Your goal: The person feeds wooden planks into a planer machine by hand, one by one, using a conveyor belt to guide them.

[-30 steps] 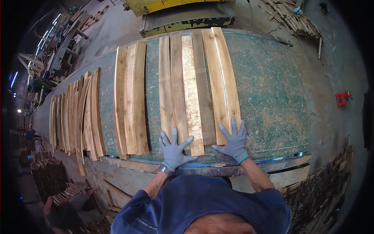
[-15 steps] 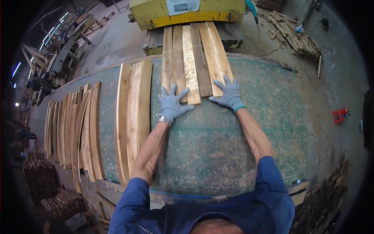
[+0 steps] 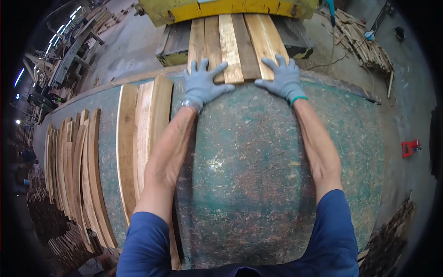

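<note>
At twelve o'clock there is a row of boards (image 3: pixel 232 51), lying side by side. Their near ends come over the far edge of the green table (image 3: pixel 249 175), and their far ends are hidden under the front of a yellow machine (image 3: pixel 244 10). Between table and machine, the boards cross a dark bed (image 3: pixel 297 39). The middle board is the palest, with a shiny, mottled face; the one to its right is darker.

The left hand (image 3: pixel 202 83), gloved in grey, is towards half past eleven. Its fingers are spread over the near ends of the left boards, and it is not clenched around anything. A metal band (image 3: pixel 188 102) sits on this wrist. The right hand (image 3: pixel 282 81), gloved the same, is near half past one; it is also unclosed, with fingers spread on the rightmost boards and the thumb just beside the end of the darker one. Its glove finishes in a teal cuff (image 3: pixel 298 99).

As for writing, a white sheet (image 3: pixel 208 1) is on the machine at twelve o'clock, but the picture cuts it, so I cannot read it.

At ten o'clock, some thick boards (image 3: pixel 127 138) lie on the table, near the left forearm. Thinner boards (image 3: pixel 93 157) are at about half past eight. On the floor, a red object (image 3: pixel 410 148) is at three o'clock, and a heap of wood strips (image 3: pixel 357 41) at two.
</note>
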{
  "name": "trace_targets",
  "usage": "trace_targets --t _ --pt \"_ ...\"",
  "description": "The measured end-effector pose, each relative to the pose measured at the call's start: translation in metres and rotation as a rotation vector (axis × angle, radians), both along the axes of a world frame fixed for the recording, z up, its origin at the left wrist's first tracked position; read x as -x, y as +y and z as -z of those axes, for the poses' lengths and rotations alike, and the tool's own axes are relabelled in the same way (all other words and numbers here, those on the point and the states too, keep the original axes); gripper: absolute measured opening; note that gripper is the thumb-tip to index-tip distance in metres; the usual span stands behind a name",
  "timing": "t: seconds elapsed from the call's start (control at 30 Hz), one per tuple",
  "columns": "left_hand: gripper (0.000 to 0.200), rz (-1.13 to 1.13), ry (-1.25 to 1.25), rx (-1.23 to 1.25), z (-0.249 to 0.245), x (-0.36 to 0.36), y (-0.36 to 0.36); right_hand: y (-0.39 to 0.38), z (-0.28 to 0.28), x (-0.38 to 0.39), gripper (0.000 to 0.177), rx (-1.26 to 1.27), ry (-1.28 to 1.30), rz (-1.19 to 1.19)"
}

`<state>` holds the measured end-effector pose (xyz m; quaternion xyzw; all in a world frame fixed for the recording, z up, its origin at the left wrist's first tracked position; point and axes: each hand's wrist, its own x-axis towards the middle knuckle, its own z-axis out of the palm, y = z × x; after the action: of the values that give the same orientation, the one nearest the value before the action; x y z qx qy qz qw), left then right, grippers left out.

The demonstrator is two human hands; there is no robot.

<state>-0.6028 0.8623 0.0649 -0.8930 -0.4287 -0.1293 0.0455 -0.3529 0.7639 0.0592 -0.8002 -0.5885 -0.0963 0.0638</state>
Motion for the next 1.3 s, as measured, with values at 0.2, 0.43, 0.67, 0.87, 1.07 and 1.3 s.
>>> trace_targets --t 0.2,0.43,0.67,0.87,1.07,1.3 --pt "0.085 0.013 -0.029 -0.034 0.005 -0.013 0.030 0.031 0.013 -0.014 0.095 -0.046 -0.055 -0.014" --pt "0.093 -0.045 0.001 0.051 0.007 -0.020 0.065 0.072 0.011 -0.025 0.096 0.078 -0.046 0.014" --pt "0.100 -0.029 -0.004 0.087 0.016 -0.018 0.108 0.106 0.008 -0.020 0.091 0.138 -0.089 0.061" --pt "0.105 -0.118 0.023 0.061 0.005 -0.029 0.112 0.109 -0.016 0.020 0.084 0.233 -0.053 0.246" --pt "0.084 0.072 0.091 -0.008 -0.054 0.091 0.036 0.039 -0.001 0.113 0.077 -0.264 0.231 -0.235" --pt "0.102 -0.441 -0.426 0.565 -0.049 0.336 -0.185 -0.184 -0.031 0.368 0.095 0.009 0.956 -0.380"
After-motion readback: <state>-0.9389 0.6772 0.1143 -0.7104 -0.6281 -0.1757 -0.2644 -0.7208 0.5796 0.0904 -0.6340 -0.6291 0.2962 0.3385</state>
